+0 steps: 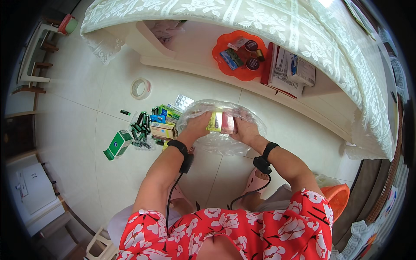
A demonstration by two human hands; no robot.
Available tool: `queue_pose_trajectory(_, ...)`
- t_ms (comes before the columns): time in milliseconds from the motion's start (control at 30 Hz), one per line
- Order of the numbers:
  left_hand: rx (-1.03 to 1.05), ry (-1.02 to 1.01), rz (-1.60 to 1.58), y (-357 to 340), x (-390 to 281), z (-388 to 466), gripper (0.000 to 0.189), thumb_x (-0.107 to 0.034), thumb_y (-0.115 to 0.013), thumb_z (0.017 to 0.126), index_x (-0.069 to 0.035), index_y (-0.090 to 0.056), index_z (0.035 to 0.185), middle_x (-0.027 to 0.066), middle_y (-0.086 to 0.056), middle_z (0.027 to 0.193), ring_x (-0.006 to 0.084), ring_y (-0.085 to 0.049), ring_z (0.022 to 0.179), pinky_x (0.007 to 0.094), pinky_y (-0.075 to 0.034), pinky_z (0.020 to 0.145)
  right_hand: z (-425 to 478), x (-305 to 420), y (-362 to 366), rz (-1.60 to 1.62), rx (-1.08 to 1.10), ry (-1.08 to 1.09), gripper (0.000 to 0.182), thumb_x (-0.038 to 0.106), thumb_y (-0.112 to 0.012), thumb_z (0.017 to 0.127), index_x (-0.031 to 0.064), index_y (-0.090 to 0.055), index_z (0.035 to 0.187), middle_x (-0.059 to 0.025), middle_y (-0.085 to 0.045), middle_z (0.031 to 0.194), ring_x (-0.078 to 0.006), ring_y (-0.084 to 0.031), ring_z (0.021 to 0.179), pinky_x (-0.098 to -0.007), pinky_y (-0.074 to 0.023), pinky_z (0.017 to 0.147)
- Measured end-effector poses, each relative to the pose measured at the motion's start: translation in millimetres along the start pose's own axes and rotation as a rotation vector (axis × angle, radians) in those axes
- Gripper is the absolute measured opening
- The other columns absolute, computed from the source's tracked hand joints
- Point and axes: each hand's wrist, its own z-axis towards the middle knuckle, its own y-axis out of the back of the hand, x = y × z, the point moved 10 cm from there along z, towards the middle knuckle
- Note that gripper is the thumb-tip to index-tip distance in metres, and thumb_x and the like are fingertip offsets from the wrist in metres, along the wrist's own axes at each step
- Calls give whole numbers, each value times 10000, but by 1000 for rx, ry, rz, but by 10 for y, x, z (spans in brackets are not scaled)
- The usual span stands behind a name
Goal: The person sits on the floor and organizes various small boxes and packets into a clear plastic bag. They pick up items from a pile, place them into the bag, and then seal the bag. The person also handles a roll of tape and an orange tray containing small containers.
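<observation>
A clear plastic bag (221, 144) lies spread on the tiled floor before me. Inside its mouth, my left hand (198, 125) grips a yellow box (214, 121) from the left, and my right hand (246, 130) holds a dark red box (228, 123) from the right; the two boxes touch side by side. Fingertips of both hands are partly hidden. Left of the bag lie a tan carton (162, 130), a green and white carton (170, 113), a blister pack (184, 102), several small dark green vials (140, 123) and an opened green box (119, 144).
A roll of tape (141, 88) lies on the floor beyond the vials. Under the lace-covered table, a shelf bears an orange scalloped tray (224, 72) with small tins, beside papers and a white box (302, 71). An orange bucket (338, 198) stands at my right.
</observation>
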Motion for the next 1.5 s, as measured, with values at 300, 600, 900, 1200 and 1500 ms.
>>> queue_pose_trajectory(300,-54,-41,65,7,9,7,622,-53,-727,667,-79,-418,1205,128,-542,1173,318,-556,1113,425,-505,839,46,28,22,-19,90,-21,966,279,-834,598,117,-337,1411,-163,-245,1517,-374,-392,1310,-419,-443,1003)
queue_pose_trajectory(600,-97,-75,37,271,-264,-137,830,-85,-784,631,-50,-365,1346,171,-476,1297,354,-496,1179,408,-462,944,-18,255,308,-285,-35,67,881,330,-821,619,105,-364,1338,-160,-483,1313,-367,-603,1008,-439,-527,814)
queue_pose_trajectory(900,1,-119,-354,1051,-167,-982,356,-155,-686,805,-17,-604,1123,163,-653,974,284,-649,899,381,-508,798,-219,1040,501,269,110,361,385,285,-704,798,29,-625,1075,-137,-668,881,-267,-655,857,-362,-513,737)
queue_pose_trajectory(1200,-57,369,-427,519,1137,-1904,490,-174,-656,845,-4,-510,1281,184,-612,1182,270,-600,1063,349,-480,867,-620,1633,-852,1058,818,67,384,235,-635,885,-12,-589,1176,-68,-628,1020,-146,-635,896,-277,-531,769)
queue_pose_trajectory(1500,40,570,-620,-338,1572,-2167,642,-147,-593,882,-1,-306,1437,204,-470,1360,278,-487,1220,331,-383,1011,-713,1889,-1195,1208,807,15,468,193,-659,854,53,-510,1275,-41,-573,1107,-134,-549,974,-267,-482,819)
